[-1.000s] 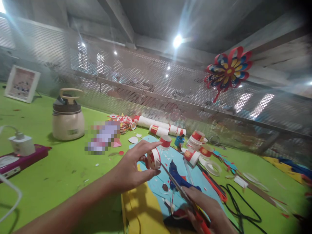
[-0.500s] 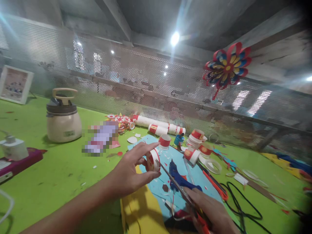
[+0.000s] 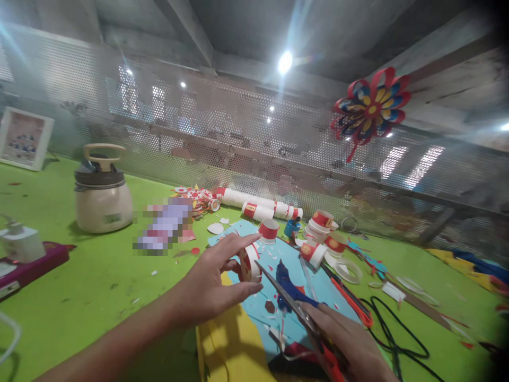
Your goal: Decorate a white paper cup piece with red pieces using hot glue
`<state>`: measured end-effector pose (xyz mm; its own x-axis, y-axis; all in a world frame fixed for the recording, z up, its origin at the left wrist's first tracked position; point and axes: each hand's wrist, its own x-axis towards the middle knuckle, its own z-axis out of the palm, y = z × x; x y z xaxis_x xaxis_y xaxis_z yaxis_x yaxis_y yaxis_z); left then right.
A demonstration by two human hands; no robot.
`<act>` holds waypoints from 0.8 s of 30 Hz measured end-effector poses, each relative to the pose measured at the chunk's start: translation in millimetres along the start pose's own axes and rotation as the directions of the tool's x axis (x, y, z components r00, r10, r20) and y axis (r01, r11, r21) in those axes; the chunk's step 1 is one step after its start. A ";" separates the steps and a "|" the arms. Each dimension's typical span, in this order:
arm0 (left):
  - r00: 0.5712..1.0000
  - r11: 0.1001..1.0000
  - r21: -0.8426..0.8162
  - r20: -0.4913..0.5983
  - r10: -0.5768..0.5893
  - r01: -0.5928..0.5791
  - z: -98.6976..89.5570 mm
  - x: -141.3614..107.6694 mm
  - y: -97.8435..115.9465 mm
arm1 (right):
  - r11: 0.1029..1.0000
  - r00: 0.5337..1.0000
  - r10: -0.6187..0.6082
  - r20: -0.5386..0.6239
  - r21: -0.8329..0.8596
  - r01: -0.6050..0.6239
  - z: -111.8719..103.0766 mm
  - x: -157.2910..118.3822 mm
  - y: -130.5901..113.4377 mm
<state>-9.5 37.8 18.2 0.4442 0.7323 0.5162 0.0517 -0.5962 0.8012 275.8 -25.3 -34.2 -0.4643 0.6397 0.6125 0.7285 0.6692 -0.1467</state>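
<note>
Perforated metal screening (image 3: 199,127) backs a green worktop (image 3: 99,281), with a beige flask (image 3: 103,207) to the left and a cut red-and-white cup (image 3: 268,231) beyond the hands; the left hand (image 3: 214,276) has its grip curled about a red-and-white ring (image 3: 250,263), thumb below and index finger stretched above, over a light-blue sheet (image 3: 292,258); the right hand (image 3: 348,339) has its grip wrapped round the handles of scissors (image 3: 303,315), their tip at the ring's edge, though contact is hard to judge; a blue glue gun (image 3: 289,289) lies beside the blades.
</note>
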 end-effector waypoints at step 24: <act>0.964 0.857 -0.492 0.266 -0.019 0.152 -19.8 2.6 -3.1 | 0.773 0.879 0.134 0.457 0.507 -0.381 -33.4 29.2 -20.2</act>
<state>-26.2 48.1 23.1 0.6647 0.6296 0.4021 -0.3280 -0.2376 0.9143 264.3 -32.8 12.6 -0.5412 0.8248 0.1637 0.4846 0.4650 -0.7409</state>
